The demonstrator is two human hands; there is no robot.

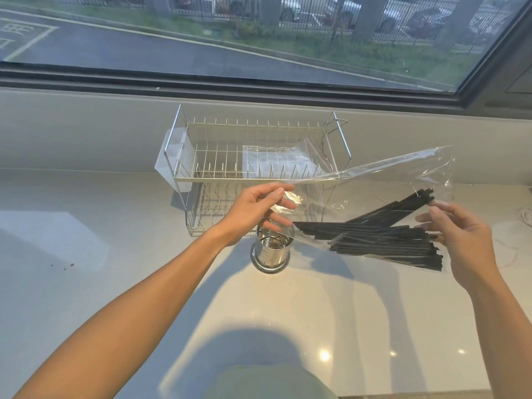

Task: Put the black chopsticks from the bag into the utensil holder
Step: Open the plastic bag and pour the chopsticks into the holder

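Note:
A clear plastic bag (pixel 374 180) is held up above the white counter, and several black chopsticks (pixel 383 240) lie loose inside it. My left hand (pixel 259 211) pinches the bag's left end between thumb and fingers, just above the utensil holder (pixel 272 251). The holder is a perforated steel cup that stands upright and empty on the counter. My right hand (pixel 463 240) is at the bag's right side with its fingers spread, touching the plastic near the chopsticks' thick ends. Whether it grips the bag is unclear.
A two-tier wire dish rack (pixel 253 156) stands behind the holder against the window sill, with another clear zip bag (pixel 285 159) in its top tier. A thin white cord (pixel 521 220) lies at the right edge. The counter's front edge is at the bottom.

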